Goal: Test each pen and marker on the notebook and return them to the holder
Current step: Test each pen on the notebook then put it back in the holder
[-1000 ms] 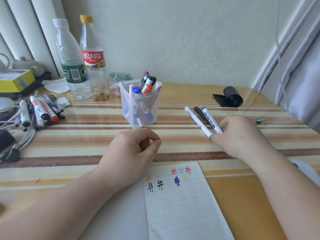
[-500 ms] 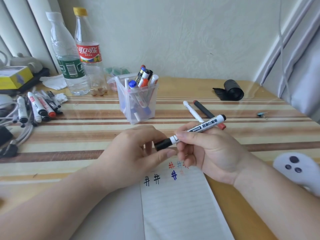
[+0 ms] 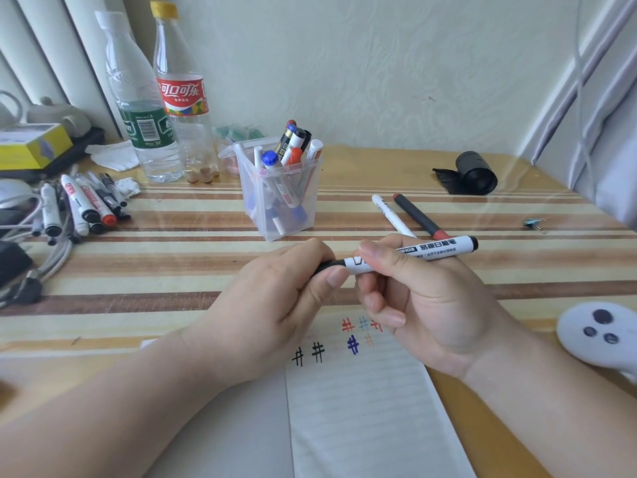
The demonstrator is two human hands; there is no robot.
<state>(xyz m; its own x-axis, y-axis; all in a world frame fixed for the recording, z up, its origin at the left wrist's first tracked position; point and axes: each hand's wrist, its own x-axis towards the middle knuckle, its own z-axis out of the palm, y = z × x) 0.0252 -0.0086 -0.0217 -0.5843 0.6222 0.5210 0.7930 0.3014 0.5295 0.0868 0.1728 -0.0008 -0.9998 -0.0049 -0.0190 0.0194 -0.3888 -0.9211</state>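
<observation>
1. Item in hand: a white whiteboard marker (image 3: 434, 251) is held level above the near middle of the surface, over the top of the notebook (image 3: 362, 408).
2. Right hand (image 3: 431, 305): grasping the marker's barrel, thumb on top and fingers curled under it.
3. Left hand (image 3: 282, 298): clenched round the marker's black cap (image 3: 327, 265), with the thumb pressed against it. The cap appears seated on the barrel; no gap shows.
4. Notebook: open at the near edge, with a cluster of hash marks (image 3: 319, 351) in black, blue, red and orange at the top of the lined page.
5. Holder (image 3: 282, 201): clear plastic, mid-surface beyond the hands, with several markers standing in it.
6. Outstanding items: a white pen (image 3: 391, 215) and a dark pen (image 3: 418, 215) lie side by side right of the holder. A further batch of markers (image 3: 82, 205) lies at the left edge.
7. Assessment: the step is uncapping, ahead of the test stroke.
8. Next move calls for a straight pull apart, then the tip brought down onto bare paper beside the existing marks.
</observation>
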